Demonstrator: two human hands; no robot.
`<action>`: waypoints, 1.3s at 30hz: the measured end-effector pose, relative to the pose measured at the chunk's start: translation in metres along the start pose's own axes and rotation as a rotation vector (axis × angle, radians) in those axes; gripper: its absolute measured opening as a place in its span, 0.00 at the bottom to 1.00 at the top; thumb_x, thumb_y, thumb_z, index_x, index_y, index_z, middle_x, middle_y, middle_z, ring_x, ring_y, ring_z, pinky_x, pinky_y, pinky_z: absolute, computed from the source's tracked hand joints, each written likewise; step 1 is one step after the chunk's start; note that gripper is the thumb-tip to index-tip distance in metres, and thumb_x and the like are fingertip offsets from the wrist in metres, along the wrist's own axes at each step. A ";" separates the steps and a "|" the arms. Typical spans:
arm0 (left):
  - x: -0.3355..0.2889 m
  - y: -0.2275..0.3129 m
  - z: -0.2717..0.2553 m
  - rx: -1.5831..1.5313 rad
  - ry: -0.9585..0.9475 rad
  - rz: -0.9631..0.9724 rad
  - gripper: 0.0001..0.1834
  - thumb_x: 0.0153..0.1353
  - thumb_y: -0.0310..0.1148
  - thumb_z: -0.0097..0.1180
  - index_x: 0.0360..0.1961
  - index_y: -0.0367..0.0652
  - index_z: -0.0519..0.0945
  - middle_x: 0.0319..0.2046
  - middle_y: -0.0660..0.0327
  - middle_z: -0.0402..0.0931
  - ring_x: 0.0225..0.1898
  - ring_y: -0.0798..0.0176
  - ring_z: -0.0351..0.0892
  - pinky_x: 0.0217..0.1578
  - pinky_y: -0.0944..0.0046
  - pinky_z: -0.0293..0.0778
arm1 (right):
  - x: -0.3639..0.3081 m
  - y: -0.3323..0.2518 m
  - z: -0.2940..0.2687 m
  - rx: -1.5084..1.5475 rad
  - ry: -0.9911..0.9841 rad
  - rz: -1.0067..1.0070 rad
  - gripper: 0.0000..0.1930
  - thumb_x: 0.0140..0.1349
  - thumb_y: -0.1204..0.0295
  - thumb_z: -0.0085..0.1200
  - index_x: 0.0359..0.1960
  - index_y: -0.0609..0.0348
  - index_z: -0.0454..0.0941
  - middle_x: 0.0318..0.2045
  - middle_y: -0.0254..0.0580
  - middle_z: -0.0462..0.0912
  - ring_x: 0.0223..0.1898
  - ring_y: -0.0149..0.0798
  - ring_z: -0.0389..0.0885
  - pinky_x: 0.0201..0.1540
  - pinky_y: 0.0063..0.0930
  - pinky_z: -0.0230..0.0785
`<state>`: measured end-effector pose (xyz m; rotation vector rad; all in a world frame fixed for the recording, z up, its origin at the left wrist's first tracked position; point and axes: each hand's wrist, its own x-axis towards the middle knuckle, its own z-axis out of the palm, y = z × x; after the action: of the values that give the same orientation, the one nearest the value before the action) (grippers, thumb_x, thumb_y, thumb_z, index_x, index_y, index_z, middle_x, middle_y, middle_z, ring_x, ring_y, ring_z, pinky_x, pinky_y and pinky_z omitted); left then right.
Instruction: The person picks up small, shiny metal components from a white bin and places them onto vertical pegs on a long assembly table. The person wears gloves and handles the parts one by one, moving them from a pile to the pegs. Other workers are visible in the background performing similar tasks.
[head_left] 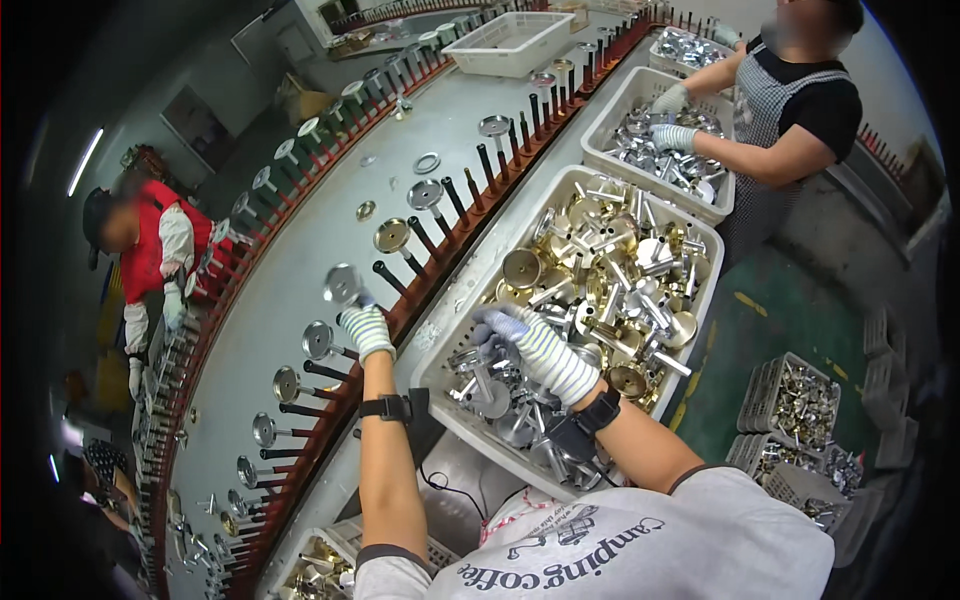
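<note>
My left hand, in a striped glove with a grey palm, reaches to the rail of upright pegs. Its fingers are closed at the stem of a round metal disc part, whose shiny face points away from me. Over the near half of a white plastic basket is my right hand, gloved the same way, its fingers curled together. Whether anything is inside them is hidden. Gold and silver stemmed disc parts fill the basket in a loose heap.
Black and red pegs line the curved rail, many bearing discs. Inside it lies a grey table with a few loose rings. A co-worker handles parts in another basket; a person in red works across. Filled crates stand on the floor.
</note>
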<state>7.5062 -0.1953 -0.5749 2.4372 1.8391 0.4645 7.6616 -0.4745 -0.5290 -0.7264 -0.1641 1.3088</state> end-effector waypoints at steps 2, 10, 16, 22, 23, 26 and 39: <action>0.015 -0.058 0.011 0.214 0.007 -0.012 0.18 0.62 0.40 0.49 0.34 0.34 0.80 0.33 0.41 0.80 0.34 0.40 0.80 0.37 0.47 0.73 | 0.000 -0.007 0.009 0.010 -0.044 0.040 0.19 0.66 0.59 0.51 0.49 0.61 0.74 0.32 0.35 0.78 0.32 0.27 0.78 0.38 0.21 0.73; 0.005 -0.039 -0.017 -0.141 -0.022 -0.180 0.20 0.63 0.50 0.49 0.40 0.42 0.80 0.31 0.46 0.80 0.32 0.40 0.79 0.34 0.47 0.72 | 0.008 -0.037 -0.016 0.097 -0.036 0.003 0.18 0.67 0.60 0.51 0.50 0.62 0.72 0.33 0.36 0.79 0.32 0.28 0.78 0.37 0.22 0.74; -0.054 0.024 -0.050 -0.556 -0.205 -0.141 0.19 0.64 0.40 0.49 0.53 0.42 0.69 0.44 0.50 0.73 0.44 0.51 0.75 0.45 0.55 0.71 | 0.007 -0.073 -0.028 0.212 -0.122 -0.030 0.23 0.66 0.59 0.52 0.55 0.63 0.69 0.37 0.39 0.78 0.38 0.32 0.80 0.41 0.26 0.74; -0.171 0.157 -0.103 -1.161 -0.731 -0.156 0.26 0.67 0.30 0.49 0.65 0.41 0.60 0.54 0.54 0.70 0.50 0.61 0.74 0.50 0.63 0.73 | 0.008 -0.096 -0.031 0.119 -0.348 0.007 0.27 0.65 0.56 0.53 0.58 0.62 0.67 0.44 0.39 0.78 0.48 0.32 0.76 0.50 0.26 0.68; -0.178 0.156 -0.100 -1.216 -0.751 -0.255 0.25 0.67 0.31 0.49 0.63 0.40 0.61 0.51 0.55 0.73 0.46 0.62 0.77 0.45 0.64 0.77 | 0.004 -0.103 -0.027 0.070 -0.399 0.030 0.27 0.65 0.57 0.54 0.59 0.61 0.67 0.46 0.39 0.78 0.50 0.33 0.75 0.53 0.27 0.67; -0.167 0.154 -0.095 -1.258 -0.854 -0.337 0.20 0.68 0.32 0.49 0.59 0.38 0.65 0.42 0.54 0.78 0.38 0.63 0.81 0.38 0.63 0.81 | -0.001 -0.130 -0.027 -0.167 -0.420 0.007 0.28 0.63 0.57 0.56 0.60 0.59 0.67 0.49 0.40 0.77 0.53 0.34 0.74 0.59 0.30 0.64; -0.152 0.221 -0.072 -1.430 -0.778 -0.480 0.11 0.68 0.31 0.47 0.49 0.41 0.67 0.37 0.52 0.75 0.36 0.59 0.79 0.36 0.62 0.82 | 0.122 -0.218 -0.149 -1.761 0.193 0.008 0.35 0.57 0.55 0.56 0.62 0.61 0.62 0.63 0.60 0.63 0.64 0.54 0.63 0.65 0.41 0.57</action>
<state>7.6553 -0.4132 -0.4891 0.9389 0.9966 0.4343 7.9489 -0.4375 -0.5545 -2.2798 -1.2276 0.8154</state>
